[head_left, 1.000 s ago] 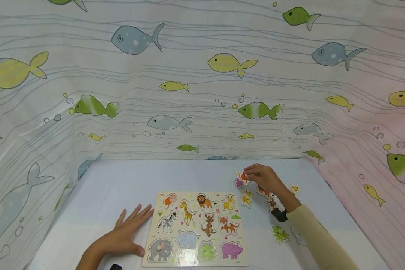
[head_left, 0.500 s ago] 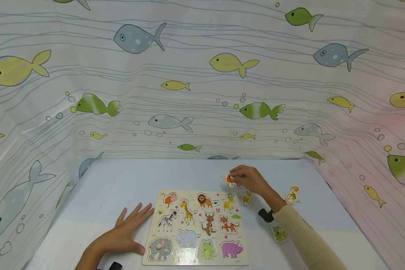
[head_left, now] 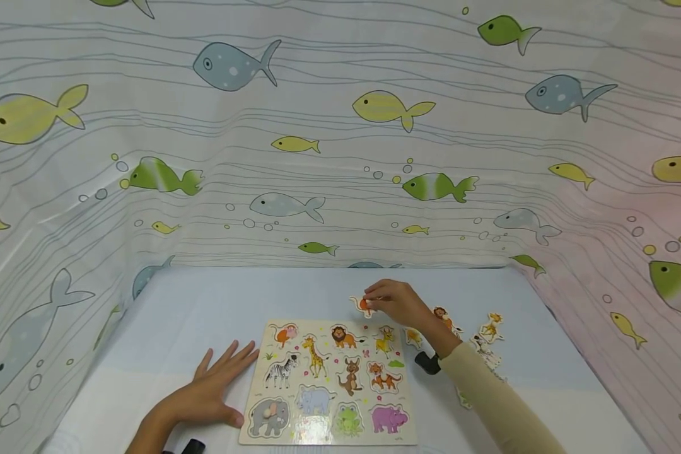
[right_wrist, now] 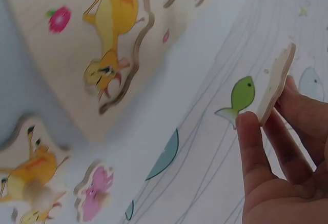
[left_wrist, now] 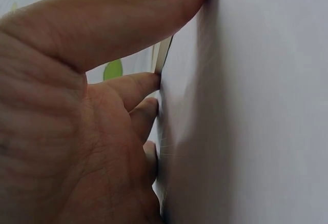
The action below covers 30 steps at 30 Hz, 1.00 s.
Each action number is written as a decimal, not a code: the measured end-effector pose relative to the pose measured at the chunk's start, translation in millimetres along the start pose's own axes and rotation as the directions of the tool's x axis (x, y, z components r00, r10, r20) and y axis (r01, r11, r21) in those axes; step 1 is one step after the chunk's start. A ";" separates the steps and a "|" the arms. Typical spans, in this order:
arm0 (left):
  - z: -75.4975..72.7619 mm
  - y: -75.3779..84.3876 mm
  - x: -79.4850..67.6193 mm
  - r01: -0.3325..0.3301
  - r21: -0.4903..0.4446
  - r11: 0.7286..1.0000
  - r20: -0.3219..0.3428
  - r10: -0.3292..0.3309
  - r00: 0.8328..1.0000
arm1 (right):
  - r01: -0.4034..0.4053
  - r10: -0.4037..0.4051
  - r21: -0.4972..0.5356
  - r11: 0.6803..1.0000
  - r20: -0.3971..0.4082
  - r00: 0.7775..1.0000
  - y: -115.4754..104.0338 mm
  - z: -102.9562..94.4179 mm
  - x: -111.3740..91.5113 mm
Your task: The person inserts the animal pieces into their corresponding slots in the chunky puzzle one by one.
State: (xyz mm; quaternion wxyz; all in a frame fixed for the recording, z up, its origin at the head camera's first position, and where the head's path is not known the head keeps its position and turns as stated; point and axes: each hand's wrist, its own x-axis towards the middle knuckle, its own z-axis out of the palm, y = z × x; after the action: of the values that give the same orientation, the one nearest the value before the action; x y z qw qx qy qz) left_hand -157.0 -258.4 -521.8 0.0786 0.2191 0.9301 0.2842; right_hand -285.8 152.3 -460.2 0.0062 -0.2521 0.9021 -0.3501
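Beige sleeve (head_left: 499, 407) partly hides a green piece (head_left: 463, 399); right hand (head_left: 398, 302) pinches an orange piece (head_left: 364, 306), left hand (head_left: 205, 394) spread.

Head camera looks forward-down; both wrist cameras, closer, catch the board (head_left: 333, 373).

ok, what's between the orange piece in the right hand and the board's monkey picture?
Head view: a bare strip of table, then the top margin of the board; no loose piece between orange piece and monkey picture.
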 end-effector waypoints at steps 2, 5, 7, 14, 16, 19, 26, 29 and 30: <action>-0.4 0.6 0.2 0.000 -0.001 1.000 -0.002 0.000 1.000 | -0.004 0.004 0.006 1.000 0.004 1.000 -4.8 4.2 1.6; -1.0 1.8 0.4 -0.005 -0.003 1.000 -0.005 0.005 1.000 | 0.018 -0.018 0.020 1.000 0.011 1.000 -11.5 11.0 4.1; -1.3 2.5 0.2 -0.007 -0.004 1.000 -0.006 0.007 1.000 | 0.028 -0.028 0.027 0.999 0.024 0.999 -15.4 16.2 6.2; -3.9 6.1 -1.0 -0.008 -0.003 1.000 -0.006 0.008 1.000 | 0.086 -0.089 0.045 0.995 0.053 0.995 -32.1 33.1 18.1; -4.4 6.6 -1.0 -0.010 0.000 1.000 -0.007 0.010 1.000 | 0.091 -0.094 0.048 0.995 0.062 0.994 -36.2 37.7 22.2; -3.9 5.3 -0.6 -0.012 0.004 1.000 -0.006 0.012 1.000 | 0.081 -0.085 0.053 0.995 0.077 0.993 -42.4 44.2 27.7; -3.8 5.0 -0.1 -0.001 0.013 1.000 0.001 0.001 1.000 | 0.087 -0.091 0.049 0.995 0.100 0.991 -53.5 60.8 34.6; -4.1 5.4 0.4 0.006 0.013 1.000 0.006 -0.006 1.000 | 0.097 -0.103 0.059 0.994 0.112 0.988 -57.5 67.0 36.5; -4.1 5.4 0.8 0.007 0.014 1.000 0.009 -0.007 1.000 | 0.098 -0.104 0.056 0.994 0.113 0.988 -58.7 69.1 37.2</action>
State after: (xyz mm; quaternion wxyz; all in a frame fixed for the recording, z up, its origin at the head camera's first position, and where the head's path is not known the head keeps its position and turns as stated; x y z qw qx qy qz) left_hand -156.8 -256.0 -515.4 0.0820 0.2177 0.9325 0.2764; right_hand -278.8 55.0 -468.9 0.0473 -0.3170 0.8772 -0.3574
